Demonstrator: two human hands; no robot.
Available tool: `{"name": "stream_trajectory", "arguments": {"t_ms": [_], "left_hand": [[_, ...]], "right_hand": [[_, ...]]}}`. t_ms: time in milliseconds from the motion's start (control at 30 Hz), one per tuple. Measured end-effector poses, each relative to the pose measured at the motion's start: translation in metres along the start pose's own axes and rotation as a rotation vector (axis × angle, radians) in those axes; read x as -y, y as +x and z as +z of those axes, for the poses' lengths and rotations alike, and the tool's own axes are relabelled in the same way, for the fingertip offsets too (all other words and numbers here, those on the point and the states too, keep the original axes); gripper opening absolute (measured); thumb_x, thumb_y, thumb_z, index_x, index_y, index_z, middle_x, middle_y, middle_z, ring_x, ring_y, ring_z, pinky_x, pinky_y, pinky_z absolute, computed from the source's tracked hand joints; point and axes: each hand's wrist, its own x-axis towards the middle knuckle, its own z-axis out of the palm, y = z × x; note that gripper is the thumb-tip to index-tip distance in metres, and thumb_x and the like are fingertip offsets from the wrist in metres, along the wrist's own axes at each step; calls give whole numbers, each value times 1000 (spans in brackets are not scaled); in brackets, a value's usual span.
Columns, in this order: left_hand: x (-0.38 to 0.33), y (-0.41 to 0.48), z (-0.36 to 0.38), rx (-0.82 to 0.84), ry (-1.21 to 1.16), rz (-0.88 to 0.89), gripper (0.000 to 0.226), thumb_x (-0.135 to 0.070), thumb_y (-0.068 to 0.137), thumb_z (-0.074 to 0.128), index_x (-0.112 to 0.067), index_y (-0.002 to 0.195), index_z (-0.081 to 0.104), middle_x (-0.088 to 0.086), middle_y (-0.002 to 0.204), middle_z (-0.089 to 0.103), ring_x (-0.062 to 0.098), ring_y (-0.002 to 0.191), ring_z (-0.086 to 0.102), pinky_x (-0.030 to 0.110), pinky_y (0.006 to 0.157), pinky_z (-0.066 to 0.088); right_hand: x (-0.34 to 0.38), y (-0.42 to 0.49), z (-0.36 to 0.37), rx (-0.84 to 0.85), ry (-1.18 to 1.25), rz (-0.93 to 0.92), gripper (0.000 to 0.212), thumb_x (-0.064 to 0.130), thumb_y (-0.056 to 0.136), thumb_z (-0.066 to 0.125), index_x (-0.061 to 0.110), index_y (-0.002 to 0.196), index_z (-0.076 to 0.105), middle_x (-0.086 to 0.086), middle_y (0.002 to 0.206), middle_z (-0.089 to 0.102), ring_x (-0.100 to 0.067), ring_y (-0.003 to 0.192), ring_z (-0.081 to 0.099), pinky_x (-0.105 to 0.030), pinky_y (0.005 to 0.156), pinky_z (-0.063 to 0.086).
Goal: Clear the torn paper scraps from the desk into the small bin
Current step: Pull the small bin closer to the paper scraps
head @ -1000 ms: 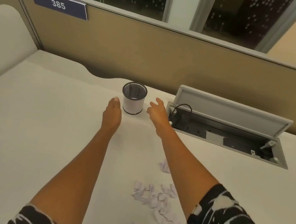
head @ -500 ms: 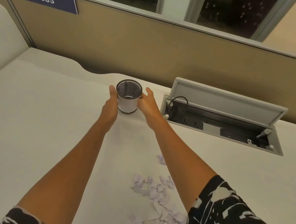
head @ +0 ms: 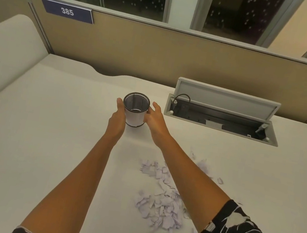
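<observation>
A small round mesh bin (head: pixel 135 113) with a black rim and white lining stands upright on the white desk (head: pixel 44 139). My left hand (head: pixel 117 118) presses its left side and my right hand (head: pixel 153 119) its right side, so both hands clasp it. A heap of pale torn paper scraps (head: pixel 161 202) lies nearer to me, under and beside my right forearm, with a few loose scraps (head: pixel 204 165) to the right.
An open cable box (head: pixel 222 123) with a raised grey lid is sunk into the desk right of the bin. A tan partition (head: pixel 177 59) with a sign reading 385 closes off the back. A padded divider (head: pixel 3 56) stands at left.
Both hands closed in from either side of the bin and now hold it. The view has shifted, so the bin sits closer to me.
</observation>
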Motion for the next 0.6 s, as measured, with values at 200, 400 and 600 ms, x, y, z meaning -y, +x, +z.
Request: {"name": "stream_trajectory", "arguments": {"t_ms": [200, 400, 600], "left_hand": [[19, -53, -11, -22, -2, -34, 122, -99, 51, 6, -25, 140, 43, 6, 147, 43, 26, 134, 41, 51, 113, 30], [40, -101, -13, -66, -2, -63, 110, -93, 64, 5, -22, 139, 45, 7, 144, 47, 25, 129, 46, 44, 112, 33], [52, -124, -11, -113, 101, -78, 81, -70, 88, 3, -22, 139, 45, 12, 143, 48, 30, 133, 41, 40, 109, 29]], "right_hand": [[-24, -44, 4, 12, -3, 18, 70, -2, 88, 47, 25, 147, 19, 0, 155, 26, -28, 139, 30, -43, 109, 33], [-50, -84, 5, 65, 34, 45, 76, -6, 79, 43, 25, 145, 21, 3, 155, 27, -25, 137, 32, -42, 110, 34], [-65, -109, 0, 86, 38, 56, 77, -5, 78, 41, 22, 147, 19, 3, 152, 30, -21, 134, 35, -36, 105, 37]]}}
